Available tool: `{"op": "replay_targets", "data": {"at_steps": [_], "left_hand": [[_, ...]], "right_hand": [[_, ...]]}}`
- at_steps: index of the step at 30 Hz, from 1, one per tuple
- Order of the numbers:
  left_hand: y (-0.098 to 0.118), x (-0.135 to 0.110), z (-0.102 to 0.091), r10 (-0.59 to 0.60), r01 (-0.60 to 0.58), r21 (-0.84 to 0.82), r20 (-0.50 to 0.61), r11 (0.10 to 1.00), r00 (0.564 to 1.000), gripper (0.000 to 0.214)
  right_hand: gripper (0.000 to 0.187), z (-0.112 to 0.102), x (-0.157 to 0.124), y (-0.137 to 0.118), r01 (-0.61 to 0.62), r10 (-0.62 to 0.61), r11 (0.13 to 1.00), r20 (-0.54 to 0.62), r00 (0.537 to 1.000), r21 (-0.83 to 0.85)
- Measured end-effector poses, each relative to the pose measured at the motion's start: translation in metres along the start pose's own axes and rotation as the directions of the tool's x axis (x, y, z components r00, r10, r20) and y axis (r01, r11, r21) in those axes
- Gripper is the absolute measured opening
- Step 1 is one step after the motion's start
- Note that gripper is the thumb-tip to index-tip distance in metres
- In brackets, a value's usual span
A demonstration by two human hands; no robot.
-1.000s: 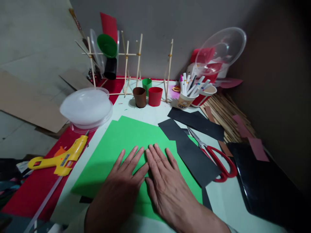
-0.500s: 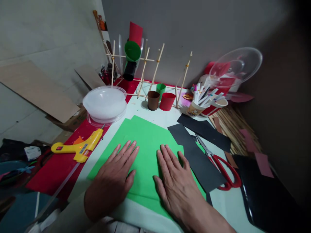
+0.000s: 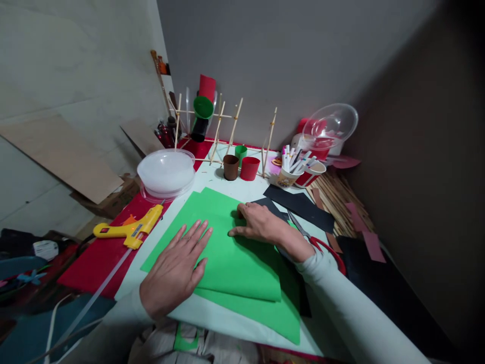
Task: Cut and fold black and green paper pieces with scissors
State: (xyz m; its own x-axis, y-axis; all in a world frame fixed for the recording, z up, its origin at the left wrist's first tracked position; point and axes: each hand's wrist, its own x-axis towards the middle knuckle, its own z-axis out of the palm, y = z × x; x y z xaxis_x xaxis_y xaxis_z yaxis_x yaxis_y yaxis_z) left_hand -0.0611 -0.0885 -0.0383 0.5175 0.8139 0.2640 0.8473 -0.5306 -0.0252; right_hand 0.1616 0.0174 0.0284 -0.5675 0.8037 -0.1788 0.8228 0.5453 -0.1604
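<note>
- Green sheets [image 3: 238, 265], centre, are looking matt, smooth and papery
- Glue gun [image 3: 133, 230], left, is showing smooth plastic
- Sticks [image 3: 341, 197], right, are looking like bare wood

1. I can make out no words, numbers or brand names anywhere from where I look; taking the middle of my view as the centre of the dial, I see print in three places.
2. Between 8 and 9 o'clock, my yellow glue gun [image 3: 131, 231] bears a small blue-and-white label [image 3: 139, 231] on its body, its lettering too small for me to read.
3. Farther out, also between 8 and 9 o'clock, a white label [image 3: 47, 249] lies on something dark [image 3: 15, 243]; its marks are a blur to me.
4. At 3 o'clock, I see brown print on a paper cup [image 3: 287, 179], too small to tell.
</note>
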Motion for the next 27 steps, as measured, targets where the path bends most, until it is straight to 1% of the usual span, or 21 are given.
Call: {"op": "replay_targets", "data": {"at_steps": [2, 4, 5, 8, 11, 13, 14, 16, 18, 19, 20, 21, 22, 24, 26, 27], "left_hand": [[0.0, 0.0, 0.0, 0.002, -0.002, -0.003, 0.001, 1.0, 1.0, 0.06], [-0.001, 0.001, 0.0, 0.005, -0.005, -0.013, 0.013, 1.0, 1.0, 0.06], [-0.002, 0.001, 0.001, 0.006, -0.006, -0.021, 0.018, 1.0, 1.0, 0.06], [-0.003, 0.001, 0.002, -0.007, 0.008, -0.055, 0.02, 0.998, 1.0, 0.059], [-0.002, 0.0, 0.001, -0.053, 0.053, -0.133, 0.004, 0.99, 0.999, 0.056], [-0.002, 0.001, -0.001, -0.123, 0.118, -0.233, -0.007, 0.965, 0.992, 0.053], [-0.002, 0.003, -0.004, -0.178, 0.166, -0.296, -0.015, 0.941, 0.984, 0.053], [-0.004, 0.01, -0.01, -0.324, 0.272, -0.445, -0.044, 0.854, 0.945, 0.056], [-0.007, 0.021, -0.019, -0.48, 0.342, -0.626, -0.06, 0.701, 0.875, 0.067], [-0.009, 0.028, -0.024, -0.541, 0.349, -0.72, -0.045, 0.6, 0.84, 0.072], [-0.01, 0.035, -0.03, -0.595, 0.343, -0.806, -0.014, 0.482, 0.803, 0.075], [-0.01, 0.042, -0.035, -0.629, 0.333, -0.859, 0.017, 0.388, 0.777, 0.074], [-0.01, 0.048, -0.04, -0.651, 0.321, -0.887, 0.03, 0.333, 0.759, 0.067], [-0.008, 0.058, -0.049, -0.696, 0.288, -0.92, 0.024, 0.266, 0.717, 0.045], [-0.004, 0.064, -0.056, -0.724, 0.264, -0.933, 0.006, 0.244, 0.69, 0.028], [-0.002, 0.066, -0.058, -0.728, 0.257, -0.935, -0.001, 0.243, 0.686, 0.024]], "right_hand": [[0.028, -0.002, 0.003, 0.003, 0.032, -0.032, 0.999, -0.003, 0.999, 0.037], [0.014, -0.004, 0.002, 0.004, 0.061, -0.058, 0.995, -0.032, 0.998, 0.074], [0.011, -0.004, 0.001, 0.004, 0.073, -0.068, 0.993, -0.052, 0.996, 0.092], [0.007, -0.001, -0.006, 0.003, 0.102, -0.084, 0.983, -0.115, 0.99, 0.153], [0.005, 0.002, -0.013, 0.004, 0.13, -0.087, 0.967, -0.192, 0.977, 0.22], [0.005, 0.004, -0.018, 0.005, 0.157, -0.088, 0.952, -0.257, 0.962, 0.263], [0.005, 0.004, -0.021, 0.006, 0.174, -0.089, 0.943, -0.29, 0.953, 0.282], [0.004, 0.004, -0.027, 0.007, 0.21, -0.091, 0.925, -0.352, 0.932, 0.317], [0.004, 0.002, -0.034, 0.007, 0.244, -0.092, 0.906, -0.403, 0.911, 0.346], [0.005, 0.001, -0.037, 0.007, 0.259, -0.093, 0.898, -0.422, 0.902, 0.356], [0.006, -0.001, -0.041, 0.007, 0.274, -0.093, 0.889, -0.441, 0.893, 0.366], [0.007, -0.003, -0.044, 0.006, 0.292, -0.095, 0.878, -0.461, 0.883, 0.379], [0.009, -0.004, -0.048, 0.005, 0.312, -0.094, 0.863, -0.481, 0.872, 0.397], [0.011, -0.007, -0.054, 0.005, 0.356, -0.089, 0.825, -0.523, 0.848, 0.438], [0.011, -0.008, -0.059, 0.005, 0.388, -0.075, 0.79, -0.553, 0.83, 0.474], [0.011, -0.009, -0.061, 0.006, 0.392, -0.065, 0.78, -0.56, 0.826, 0.488]]}}
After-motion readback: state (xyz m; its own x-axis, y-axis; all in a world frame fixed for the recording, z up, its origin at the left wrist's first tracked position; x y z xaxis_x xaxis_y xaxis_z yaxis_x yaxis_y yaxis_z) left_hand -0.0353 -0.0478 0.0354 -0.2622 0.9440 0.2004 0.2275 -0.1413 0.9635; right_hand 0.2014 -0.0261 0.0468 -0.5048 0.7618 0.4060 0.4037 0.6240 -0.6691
